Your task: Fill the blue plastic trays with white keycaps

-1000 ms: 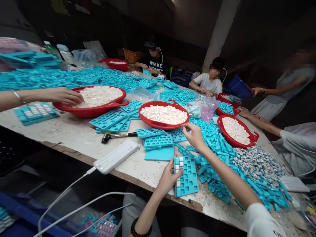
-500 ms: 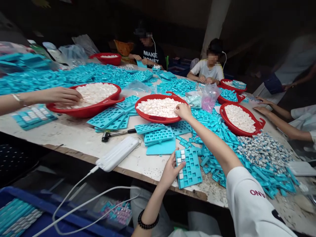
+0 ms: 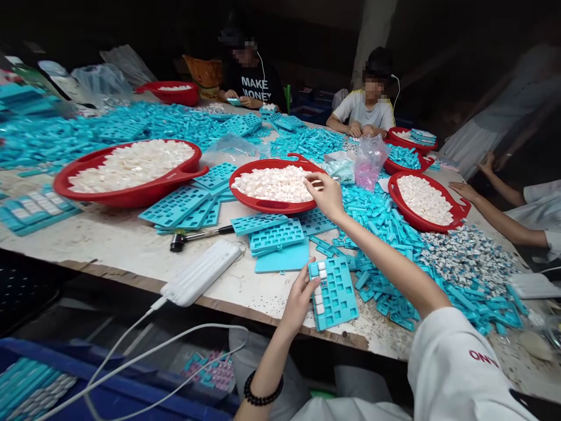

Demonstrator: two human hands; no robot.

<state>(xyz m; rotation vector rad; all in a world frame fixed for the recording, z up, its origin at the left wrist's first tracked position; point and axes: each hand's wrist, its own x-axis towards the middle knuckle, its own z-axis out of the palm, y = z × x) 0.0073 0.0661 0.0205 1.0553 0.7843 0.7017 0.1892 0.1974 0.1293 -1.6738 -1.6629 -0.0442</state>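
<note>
My right hand point(image 3: 326, 196) reaches over the right rim of a red plastic basin point(image 3: 263, 206), with its fingertips at a heap of small white pieces point(image 3: 274, 183). Whether those fingers hold a piece is hidden. My left hand point(image 3: 300, 299) grips the left edge of a teal silicone mould point(image 3: 336, 295), tilted up off the table's edge. A few white pieces point(image 3: 319, 286) sit in the mould's left column of cells, and the other cells look unfilled.
A larger red basin point(image 3: 127, 169) stands to the left, and another point(image 3: 423, 202) to the right. Loose teal moulds point(image 3: 377, 219) heap across the table. A white power bank point(image 3: 201, 273) with cables and a small mallet point(image 3: 197, 235) lie near the front edge. Several co-workers sit around.
The view has tilted and shifted. My right hand has moved slightly left over the basin. A co-worker's hand has withdrawn from the larger left basin.
</note>
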